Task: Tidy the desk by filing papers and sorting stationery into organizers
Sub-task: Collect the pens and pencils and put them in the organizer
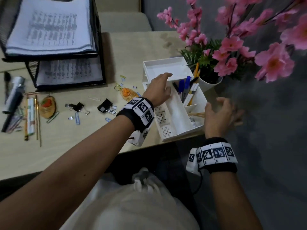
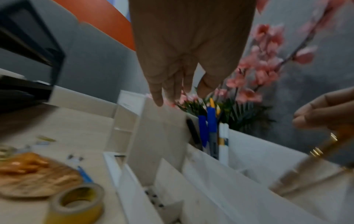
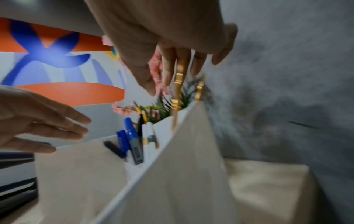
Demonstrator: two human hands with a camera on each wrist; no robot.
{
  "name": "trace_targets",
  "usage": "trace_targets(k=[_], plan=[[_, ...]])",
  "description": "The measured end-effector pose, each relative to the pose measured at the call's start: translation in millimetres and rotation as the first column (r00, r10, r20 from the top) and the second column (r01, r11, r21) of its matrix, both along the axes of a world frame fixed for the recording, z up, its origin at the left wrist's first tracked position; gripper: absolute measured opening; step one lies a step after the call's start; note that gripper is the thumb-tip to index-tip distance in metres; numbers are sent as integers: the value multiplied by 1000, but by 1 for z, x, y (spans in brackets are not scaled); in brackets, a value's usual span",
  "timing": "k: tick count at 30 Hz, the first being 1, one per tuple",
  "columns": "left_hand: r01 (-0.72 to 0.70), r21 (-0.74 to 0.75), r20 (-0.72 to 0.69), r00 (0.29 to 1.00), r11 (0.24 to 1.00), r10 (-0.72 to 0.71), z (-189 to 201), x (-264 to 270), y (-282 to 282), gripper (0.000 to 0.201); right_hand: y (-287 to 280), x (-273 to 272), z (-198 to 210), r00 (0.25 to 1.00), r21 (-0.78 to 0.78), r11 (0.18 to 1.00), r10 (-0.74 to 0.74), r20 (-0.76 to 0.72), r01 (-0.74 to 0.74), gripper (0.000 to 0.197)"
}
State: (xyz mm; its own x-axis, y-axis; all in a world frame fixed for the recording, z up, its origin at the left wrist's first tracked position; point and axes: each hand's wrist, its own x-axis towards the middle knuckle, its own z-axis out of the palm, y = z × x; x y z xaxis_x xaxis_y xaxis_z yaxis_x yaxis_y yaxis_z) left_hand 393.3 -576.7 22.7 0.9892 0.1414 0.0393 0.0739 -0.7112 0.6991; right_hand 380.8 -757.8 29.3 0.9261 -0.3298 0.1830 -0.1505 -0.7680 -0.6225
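Note:
A white desk organizer stands at the desk's right front corner. Its tall compartment holds blue markers and white pens. My left hand hovers over the organizer's left side with straight fingers, holding nothing. My right hand is at the right wall, fingers spread loosely just above two gold pens leaning in a small compartment. I cannot tell whether it touches them.
A black mesh paper tray with printed sheets stands at the back left. Binder clips, paper clips, two keychains, pencils and a tape roll lie loose on the desk. A white pot of pink flowers stands right behind the organizer.

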Motion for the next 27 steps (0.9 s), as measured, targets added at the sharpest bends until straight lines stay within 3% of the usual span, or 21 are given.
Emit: trace_targets(k=[4,6,11,14,16,18,20,23,27], plan=[[-147,-62,28,988,987,149,3,-39,59,31,64,-12,18,953,24,980,188,236,-199,22],[-261,-123,40,963,957,268,3,-69,95,28,107,-19,20,908,60,935,323,268,-350,20],[-576,-322,-35,801,752,598,-6,-153,194,24,233,-51,16,729,169,711,650,213,-683,15],[-716,-376,-96,662,588,744,-18,-201,250,25,302,-78,6,551,187,535,834,39,-824,17],[-777,-441,-185,568,449,802,-30,-231,284,29,342,-99,-7,395,153,425,898,-191,-892,18],[-801,-524,-276,481,290,832,-43,-257,311,29,373,-122,-23,248,86,311,871,-424,-946,19],[-807,-557,-331,430,194,840,-53,-276,328,28,391,-141,-37,170,70,255,800,-575,-964,13],[-823,-539,-375,423,177,825,-59,-296,347,27,407,-158,-55,162,88,283,749,-643,-955,16],[-823,-537,-417,448,183,791,-63,-299,364,27,413,-164,-65,242,23,339,715,-656,-940,15]])
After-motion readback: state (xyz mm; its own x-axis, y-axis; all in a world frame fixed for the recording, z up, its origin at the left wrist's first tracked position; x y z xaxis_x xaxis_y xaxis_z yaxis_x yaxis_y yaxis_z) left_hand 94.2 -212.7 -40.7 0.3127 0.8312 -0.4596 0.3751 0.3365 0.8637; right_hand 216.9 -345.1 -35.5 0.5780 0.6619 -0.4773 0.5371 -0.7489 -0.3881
